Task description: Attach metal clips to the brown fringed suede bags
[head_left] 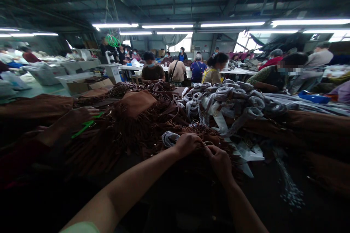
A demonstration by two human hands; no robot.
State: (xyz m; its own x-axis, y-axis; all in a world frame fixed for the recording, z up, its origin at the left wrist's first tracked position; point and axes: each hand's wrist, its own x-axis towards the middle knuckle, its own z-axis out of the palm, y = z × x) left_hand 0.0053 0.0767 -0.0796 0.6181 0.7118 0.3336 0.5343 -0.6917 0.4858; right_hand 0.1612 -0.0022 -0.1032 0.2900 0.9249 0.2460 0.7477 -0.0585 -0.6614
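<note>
Over a brown fringed bag (191, 130) my two hands meet, both closed in a pinch. My left hand (188, 145) and my right hand (218, 159) grip a small shiny metal clasp (204, 144) from either side, their fingertips almost touching. A thin loop beside it shows above the right fingers; its kind is too small to tell. Just left of my left hand lies a coiled strap in clear plastic wrap (170, 139). The bag is partly hidden by my hands and the dark.
Brown fringed bags (138, 102) are heaped ahead, beside plastic-wrapped strap coils (218, 98). At left, a co-worker's hand (73, 119) is near a green tool-like piece (86, 125). White strings (288, 182) hang at right. Several people sit at tables beyond.
</note>
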